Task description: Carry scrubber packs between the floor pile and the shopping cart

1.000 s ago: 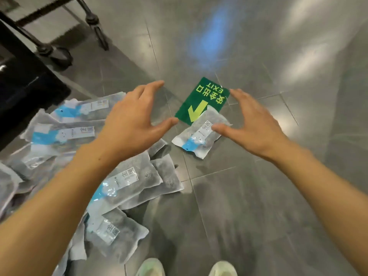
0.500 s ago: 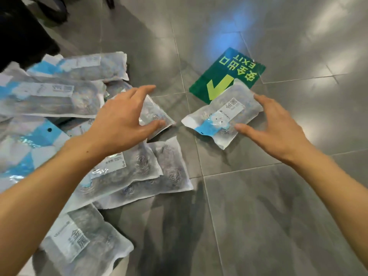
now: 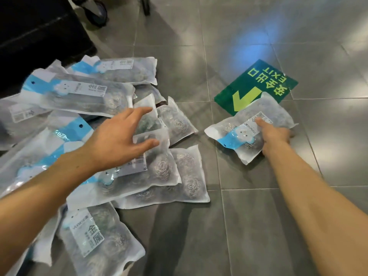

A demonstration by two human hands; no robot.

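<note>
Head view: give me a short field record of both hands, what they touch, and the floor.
right hand: grips the lone scourer packet, thumb on top
lone scourer packet: lies partly over the green exit sign
left hand: fingers spread, above the packet pile; contact unclear
surface: grey tiled floor
far left: black object

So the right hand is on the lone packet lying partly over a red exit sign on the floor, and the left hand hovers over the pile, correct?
Not quite: the exit sign is green, not red, as the head view shows. The rest stands: the right hand is on the lone packet lying partly over the sign, and the left hand hovers over the pile.
</note>
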